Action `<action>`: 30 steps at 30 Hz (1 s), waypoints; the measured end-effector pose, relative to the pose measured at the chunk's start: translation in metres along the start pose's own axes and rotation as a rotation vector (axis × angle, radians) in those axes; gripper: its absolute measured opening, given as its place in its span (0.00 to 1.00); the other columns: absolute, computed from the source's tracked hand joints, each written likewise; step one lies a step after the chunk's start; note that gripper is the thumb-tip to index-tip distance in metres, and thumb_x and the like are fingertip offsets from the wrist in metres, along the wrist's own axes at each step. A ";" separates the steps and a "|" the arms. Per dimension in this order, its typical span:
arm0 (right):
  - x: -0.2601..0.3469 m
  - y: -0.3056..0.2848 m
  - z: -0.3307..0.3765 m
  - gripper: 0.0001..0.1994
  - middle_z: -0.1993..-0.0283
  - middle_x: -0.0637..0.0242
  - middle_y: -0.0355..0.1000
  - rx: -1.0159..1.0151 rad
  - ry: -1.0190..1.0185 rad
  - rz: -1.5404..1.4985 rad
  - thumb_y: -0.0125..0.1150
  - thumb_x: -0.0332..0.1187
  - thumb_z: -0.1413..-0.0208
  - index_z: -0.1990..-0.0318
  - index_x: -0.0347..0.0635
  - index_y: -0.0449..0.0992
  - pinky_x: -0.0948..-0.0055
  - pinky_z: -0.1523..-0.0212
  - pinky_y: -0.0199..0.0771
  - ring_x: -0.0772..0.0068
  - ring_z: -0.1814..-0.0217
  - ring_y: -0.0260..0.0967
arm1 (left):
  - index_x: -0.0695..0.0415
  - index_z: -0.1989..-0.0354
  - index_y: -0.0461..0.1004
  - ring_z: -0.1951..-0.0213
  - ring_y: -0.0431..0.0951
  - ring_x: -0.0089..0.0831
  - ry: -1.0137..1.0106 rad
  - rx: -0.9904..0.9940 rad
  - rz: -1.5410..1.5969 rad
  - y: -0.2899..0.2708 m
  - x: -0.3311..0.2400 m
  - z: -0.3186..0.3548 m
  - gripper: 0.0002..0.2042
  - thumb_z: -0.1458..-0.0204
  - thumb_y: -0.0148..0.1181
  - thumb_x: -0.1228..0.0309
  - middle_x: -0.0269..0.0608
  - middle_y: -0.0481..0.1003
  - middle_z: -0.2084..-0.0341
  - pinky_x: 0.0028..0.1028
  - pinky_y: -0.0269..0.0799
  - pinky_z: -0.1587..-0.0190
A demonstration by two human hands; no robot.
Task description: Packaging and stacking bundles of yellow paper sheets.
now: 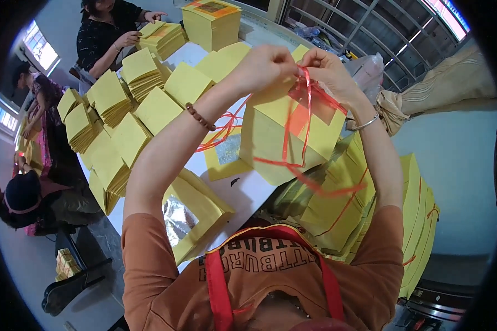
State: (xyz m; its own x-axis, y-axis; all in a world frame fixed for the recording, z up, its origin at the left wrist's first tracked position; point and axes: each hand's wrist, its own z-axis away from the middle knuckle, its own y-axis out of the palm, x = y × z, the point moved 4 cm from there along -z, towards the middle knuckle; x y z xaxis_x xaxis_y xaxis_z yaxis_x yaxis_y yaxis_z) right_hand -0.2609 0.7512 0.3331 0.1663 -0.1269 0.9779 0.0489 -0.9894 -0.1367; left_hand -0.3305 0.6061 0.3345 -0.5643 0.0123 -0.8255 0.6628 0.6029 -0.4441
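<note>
A thick block of yellow paper (265,128), with an orange and reddish patch on its upper face, stands at the table's near right edge. Red plastic string (308,118) runs over it, and loose ends dangle down its near side. Above the block my left hand (266,69) is closed in a pinch on the string. Close beside it, my right hand (331,74) also pinches the string, fingers bent. The exact crossing of the strands between my fingertips is partly hidden. More loose red string (222,132) lies on the table left of the block.
Several yellow paper stacks (160,113) cover the white table (248,193) on the left. Tied yellow bundles (417,220) stand at my right. A co-worker (107,33) handles a stack across the table; other people are far left. A window grille (364,27) is behind.
</note>
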 end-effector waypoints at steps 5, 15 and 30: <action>0.014 0.005 -0.002 0.05 0.71 0.72 0.71 0.007 -0.152 0.337 0.59 0.26 0.53 0.69 0.40 0.69 0.77 0.69 0.67 0.80 0.70 0.68 | 0.61 0.62 0.72 0.70 0.71 0.19 -0.118 0.060 0.379 0.010 0.021 -0.029 0.07 0.46 0.51 0.72 0.31 0.73 0.70 0.19 0.67 0.64; 0.028 0.005 -0.002 0.06 0.69 0.70 0.69 -0.304 -0.802 1.281 0.59 0.29 0.57 0.69 0.46 0.71 0.70 0.68 0.62 0.66 0.67 0.67 | 0.60 0.63 0.71 0.73 0.69 0.16 -0.106 0.283 0.379 0.011 0.021 -0.043 0.05 0.47 0.54 0.75 0.31 0.73 0.71 0.18 0.65 0.71; 0.032 0.001 0.062 0.06 0.58 0.66 0.70 -0.111 -0.662 1.087 0.56 0.28 0.54 0.67 0.41 0.74 0.68 0.54 0.65 0.61 0.54 0.65 | 0.55 0.68 0.70 0.71 0.77 0.36 0.002 -0.219 -0.893 -0.032 0.042 -0.030 0.03 0.50 0.52 0.71 0.41 0.76 0.73 0.34 0.68 0.70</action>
State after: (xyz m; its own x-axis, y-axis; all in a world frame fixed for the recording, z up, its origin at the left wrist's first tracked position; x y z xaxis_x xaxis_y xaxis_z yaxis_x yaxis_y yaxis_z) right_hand -0.1946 0.7501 0.3549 0.5270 -0.8437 0.1018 -0.4972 -0.4032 -0.7682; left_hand -0.3903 0.6108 0.3244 -0.8230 -0.5291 -0.2067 -0.1277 0.5269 -0.8403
